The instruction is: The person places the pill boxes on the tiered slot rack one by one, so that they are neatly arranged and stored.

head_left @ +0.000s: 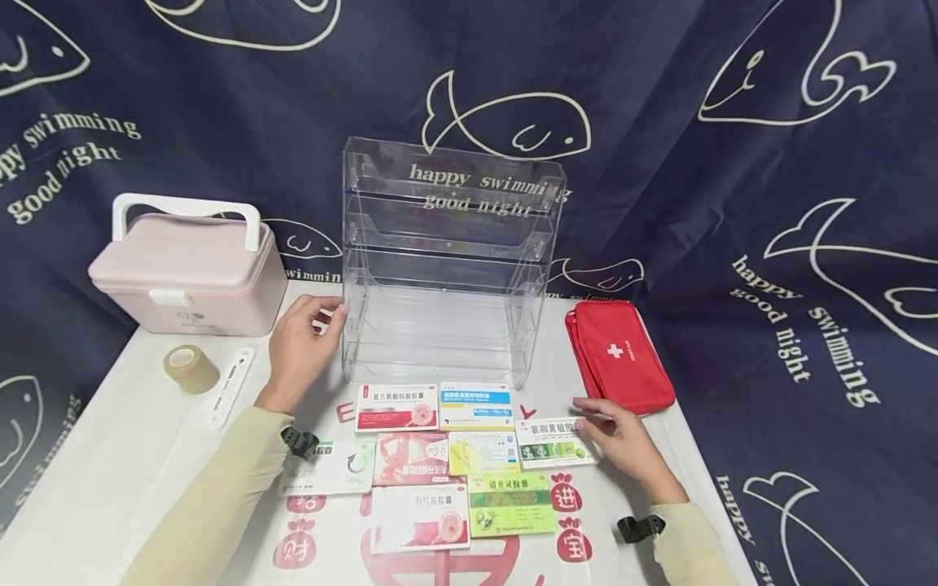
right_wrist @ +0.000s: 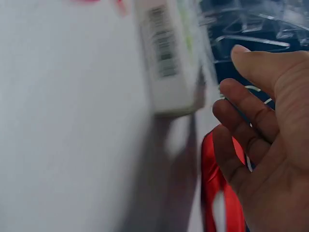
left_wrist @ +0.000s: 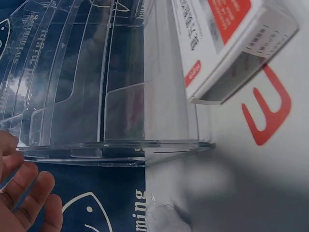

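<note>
The white-and-green medicine box (head_left: 553, 446) lies on the table (head_left: 95, 456), long axis running left to right, just left of my right hand (head_left: 626, 443), the nearer grip: fingers parted, holding nothing. My left hand (head_left: 300, 342), fingers loosely bent, is at the clear organizer's (head_left: 440, 325) left side; contact unconfirmed.

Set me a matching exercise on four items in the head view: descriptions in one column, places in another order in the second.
Column one
1. Clear plastic tiered rack
2. Red fabric pouch with a white cross
3. Tan cylindrical tape roll
4. Pink lidded box with a white handle

Column two
A. On the right side of the white-covered table, beyond the person's right hand
B. At the table's back left
C. Directly behind the flat cardboard medicine boxes
D. Beside a slim white strip-shaped item

Pairs: 1-C, 2-A, 3-D, 4-B
</note>
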Tool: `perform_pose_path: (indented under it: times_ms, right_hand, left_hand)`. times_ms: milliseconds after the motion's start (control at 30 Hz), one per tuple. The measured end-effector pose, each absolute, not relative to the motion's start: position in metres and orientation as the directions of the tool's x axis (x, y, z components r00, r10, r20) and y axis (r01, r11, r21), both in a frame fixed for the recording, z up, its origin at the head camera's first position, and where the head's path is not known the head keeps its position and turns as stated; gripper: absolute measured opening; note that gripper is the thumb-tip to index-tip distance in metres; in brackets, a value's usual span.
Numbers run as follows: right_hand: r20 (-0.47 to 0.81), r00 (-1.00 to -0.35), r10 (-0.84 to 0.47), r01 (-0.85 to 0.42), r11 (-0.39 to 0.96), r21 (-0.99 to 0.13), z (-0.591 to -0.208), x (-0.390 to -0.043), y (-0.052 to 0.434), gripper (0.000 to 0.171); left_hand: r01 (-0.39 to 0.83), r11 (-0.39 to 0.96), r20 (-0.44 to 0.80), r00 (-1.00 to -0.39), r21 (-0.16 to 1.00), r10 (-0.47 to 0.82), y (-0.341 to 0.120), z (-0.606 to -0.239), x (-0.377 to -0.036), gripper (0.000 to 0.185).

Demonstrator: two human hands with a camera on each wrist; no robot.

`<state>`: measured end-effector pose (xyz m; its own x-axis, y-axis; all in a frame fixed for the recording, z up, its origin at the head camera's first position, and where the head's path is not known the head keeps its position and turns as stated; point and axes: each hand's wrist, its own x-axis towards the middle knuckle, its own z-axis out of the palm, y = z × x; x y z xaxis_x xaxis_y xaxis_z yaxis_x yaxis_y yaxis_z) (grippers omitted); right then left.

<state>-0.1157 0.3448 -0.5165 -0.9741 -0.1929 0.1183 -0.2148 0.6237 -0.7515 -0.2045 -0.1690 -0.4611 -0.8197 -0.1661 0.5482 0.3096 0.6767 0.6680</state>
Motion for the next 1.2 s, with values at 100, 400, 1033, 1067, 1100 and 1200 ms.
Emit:
perform_pose_path:
  times_ms: [100,400,1033,1067,1100,1200]
  right_hand:
    - [0.083,-0.976,-0.201,-0.198,0.668,-0.718,-0.523,-0.111,0.348,0.044]
    - [0.102,-0.971,-0.218,-0.231,0.726,-0.648,-0.526,-0.11,0.353,0.052]
    - [0.06,-0.991,-0.12,-0.114,0.517,-0.849,-0.525,-0.113,0.353,0.038]
    - [0.066,-0.991,-0.116,-0.116,0.509,-0.853,-0.522,-0.113,0.352,0.037]
    - [0.076,-0.99,-0.116,-0.125,0.512,-0.85,-0.518,-0.111,0.349,0.037]
    - [0.117,-0.988,-0.105,-0.155,0.53,-0.834,-0.503,-0.106,0.341,0.036]
  left_hand:
    - [0.309,0.682,0.552,-0.818,0.663,-0.165,-0.168,-0.459,-0.205,0.017]
    - [0.293,0.678,0.534,-0.828,0.674,-0.172,-0.168,-0.455,-0.205,0.016]
    - [0.29,0.669,0.519,-0.839,0.684,-0.166,-0.168,-0.456,-0.206,0.019]
    - [0.29,0.669,0.518,-0.839,0.685,-0.167,-0.168,-0.456,-0.206,0.019]
    - [0.289,0.669,0.517,-0.84,0.685,-0.166,-0.168,-0.456,-0.206,0.018]
    - [0.288,0.673,0.516,-0.841,0.681,-0.162,-0.169,-0.457,-0.206,0.018]
